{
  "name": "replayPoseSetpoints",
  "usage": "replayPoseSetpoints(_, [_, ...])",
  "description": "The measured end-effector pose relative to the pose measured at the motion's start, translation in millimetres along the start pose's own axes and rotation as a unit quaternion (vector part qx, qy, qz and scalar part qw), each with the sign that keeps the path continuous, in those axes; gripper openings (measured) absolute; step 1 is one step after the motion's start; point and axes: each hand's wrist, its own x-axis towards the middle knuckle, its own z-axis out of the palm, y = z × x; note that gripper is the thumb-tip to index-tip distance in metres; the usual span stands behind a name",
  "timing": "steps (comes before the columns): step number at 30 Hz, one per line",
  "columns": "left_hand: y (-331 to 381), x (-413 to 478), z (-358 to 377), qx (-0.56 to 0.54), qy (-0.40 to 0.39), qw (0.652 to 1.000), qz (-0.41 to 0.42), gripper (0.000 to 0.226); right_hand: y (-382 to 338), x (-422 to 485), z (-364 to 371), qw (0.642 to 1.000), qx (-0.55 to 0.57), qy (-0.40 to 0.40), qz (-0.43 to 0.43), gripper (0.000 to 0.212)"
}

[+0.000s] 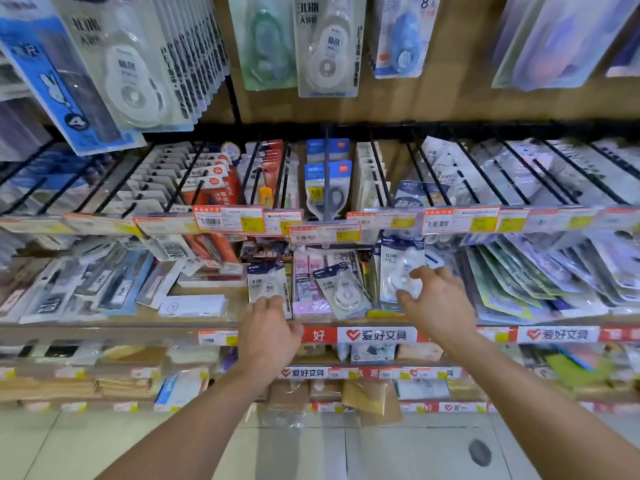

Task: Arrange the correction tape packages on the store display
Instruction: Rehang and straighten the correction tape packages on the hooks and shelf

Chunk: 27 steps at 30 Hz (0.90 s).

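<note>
Blurred shelves (pixel 104 328), right hand (pixel 440 306) half-hiding package (pixel 394 265)

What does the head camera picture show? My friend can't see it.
Two hands reach for correction tape packs on a crowded shop shelf. The right hand grips the right pack; the left hand touches the bottom of the left pack, with a tilted middle pack between them.

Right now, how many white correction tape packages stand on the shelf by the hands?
3: the left package at the left hand, the middle package tilted, the right package pinched by the right hand. More may hide behind them.
</note>
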Motion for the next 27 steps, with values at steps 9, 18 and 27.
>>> replayPoseSetpoints(9, [-6, 45, 24, 0.057, -0.049, 0.991, -0.114, 0.078, -15, 38, 28, 0.992, -0.028, -0.058, 0.11, 0.102])
replayPoseSetpoints(18, [-17, 69, 50, 0.039, -0.092, 0.986, -0.137, 0.086, -21, 44, 37, 0.992, -0.025, -0.036, 0.119, 0.101])
replayPoseSetpoints(27, [-25, 76, 63, 0.007, -0.074, 0.989, -0.131, 0.09, -19, 42, 39, 0.994, -0.011, -0.01, 0.113, 0.095])
